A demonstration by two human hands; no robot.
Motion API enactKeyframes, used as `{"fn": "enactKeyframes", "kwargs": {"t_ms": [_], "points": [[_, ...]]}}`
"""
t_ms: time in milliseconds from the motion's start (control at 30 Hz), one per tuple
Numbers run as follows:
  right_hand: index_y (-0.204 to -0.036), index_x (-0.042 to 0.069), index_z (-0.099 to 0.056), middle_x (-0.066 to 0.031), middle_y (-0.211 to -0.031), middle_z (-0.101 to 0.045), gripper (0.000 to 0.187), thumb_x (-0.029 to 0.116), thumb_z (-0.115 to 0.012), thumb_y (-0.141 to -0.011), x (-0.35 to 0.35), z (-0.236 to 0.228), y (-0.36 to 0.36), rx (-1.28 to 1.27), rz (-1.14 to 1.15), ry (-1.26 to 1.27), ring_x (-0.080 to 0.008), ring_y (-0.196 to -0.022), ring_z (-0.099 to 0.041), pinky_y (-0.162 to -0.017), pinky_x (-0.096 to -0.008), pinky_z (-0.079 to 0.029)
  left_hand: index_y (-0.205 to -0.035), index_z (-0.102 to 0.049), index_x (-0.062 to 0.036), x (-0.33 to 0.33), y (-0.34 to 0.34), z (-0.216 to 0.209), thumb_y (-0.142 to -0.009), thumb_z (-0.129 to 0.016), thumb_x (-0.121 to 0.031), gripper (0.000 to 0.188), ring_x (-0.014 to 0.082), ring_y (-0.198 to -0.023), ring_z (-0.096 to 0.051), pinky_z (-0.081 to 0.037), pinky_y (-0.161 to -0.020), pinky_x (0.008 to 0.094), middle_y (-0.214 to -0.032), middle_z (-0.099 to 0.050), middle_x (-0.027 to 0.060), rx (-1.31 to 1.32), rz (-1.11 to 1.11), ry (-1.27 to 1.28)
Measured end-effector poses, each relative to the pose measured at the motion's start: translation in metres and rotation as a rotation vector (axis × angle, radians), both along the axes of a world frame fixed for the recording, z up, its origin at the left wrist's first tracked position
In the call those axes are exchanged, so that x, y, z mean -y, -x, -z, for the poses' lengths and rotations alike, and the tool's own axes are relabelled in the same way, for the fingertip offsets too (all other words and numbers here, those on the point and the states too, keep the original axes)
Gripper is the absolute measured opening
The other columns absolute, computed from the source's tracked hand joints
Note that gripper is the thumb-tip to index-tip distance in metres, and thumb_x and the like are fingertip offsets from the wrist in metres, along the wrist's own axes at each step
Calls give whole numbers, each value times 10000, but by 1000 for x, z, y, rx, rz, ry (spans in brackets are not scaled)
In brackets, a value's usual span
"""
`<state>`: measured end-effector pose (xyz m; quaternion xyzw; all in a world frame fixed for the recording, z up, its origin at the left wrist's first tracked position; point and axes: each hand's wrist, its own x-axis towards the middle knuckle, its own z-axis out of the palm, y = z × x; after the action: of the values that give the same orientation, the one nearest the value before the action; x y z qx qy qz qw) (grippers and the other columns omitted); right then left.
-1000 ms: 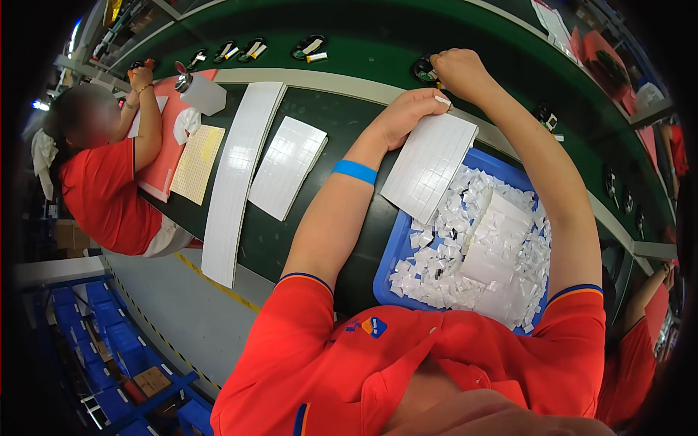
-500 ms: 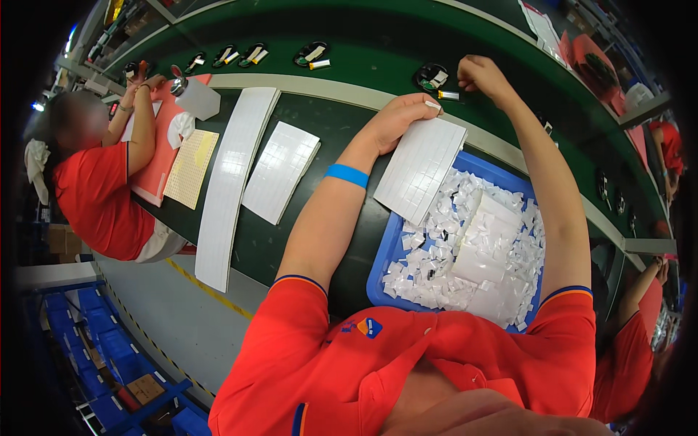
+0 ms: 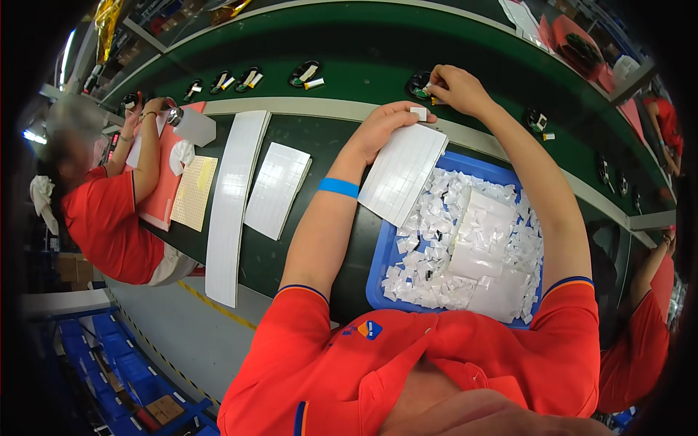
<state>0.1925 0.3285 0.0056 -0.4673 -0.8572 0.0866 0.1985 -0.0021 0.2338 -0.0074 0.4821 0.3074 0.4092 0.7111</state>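
My left hand grips a pad of white gridded sticker sheets by its upper edge, thumb on top. A small white rectangular piece sits at the thumb tip. Beyond it, my right hand reaches over the green belt, fingertips pinched at a black round part with small components inside. What the pinched fingers hold, if anything, is hidden. Below the pad, a blue tray holds many small white film scraps and larger white sheets.
To the left lie a long white sheet stack, a shorter one and a yellowish perforated sheet. More black round parts with silver cells ride the belt. A co-worker in red works at far left beside a white bottle.
My right hand has moved left onto the black round part, its fingers now at it. My left hand and the pad shifted slightly left; the small white piece shows more fully. The view has tilted a little.
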Motion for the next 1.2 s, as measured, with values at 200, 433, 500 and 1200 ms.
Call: {"fn": "enactKeyframes", "kwargs": {"t_ms": [200, 433, 500, 1200], "points": [[-829, 14, -626, -118, -750, -635, 217, 219, -581, -772, -25, 8, -18, -174, 59, 244, -240, -697, -618, -669, -338, -483, -1051, -608, 19, 1, 0, -8, -844, -486, -79, 259, 164, -872, -639, -525, -744, 277, -1015, -648, 109, 19, -10, 51], [-813, 16, -511, 2, -686, -530, 151, 164, -538, -829, 46, -43, -39, -518, -77, 505, -69, -616, -526, -559, -208, -420, -1054, -615, 32, 3, 5, -5, -854, -485, -81, 264, 177, -871, -641, -519, -768, 282, -1005, -652, 111, 1, -30, 41], [-765, 16, -535, -2, -651, -539, 233, 229, -554, -858, 78, -67, -46, -347, -157, 726, -60, -559, -512, -490, -214, -407, -1092, -598, 30, 1, 2, -4, -861, -483, -129, 303, 156, -847, -643, -529, -734, 257, -1038, -644, 116, -20, 13, -15], [-776, 14, -570, -85, -758, -525, 148, 41, -658, -661, 82, -54, 12, 148, -480, -433, -242, -755, -531, -645, -334, -461, -983, -644, -7, 1, 3, 0, -865, -554, -150, 205, 137, -777, -635, -506, -656, 242, -896, -657, 80, -75, -63, 35]]}}
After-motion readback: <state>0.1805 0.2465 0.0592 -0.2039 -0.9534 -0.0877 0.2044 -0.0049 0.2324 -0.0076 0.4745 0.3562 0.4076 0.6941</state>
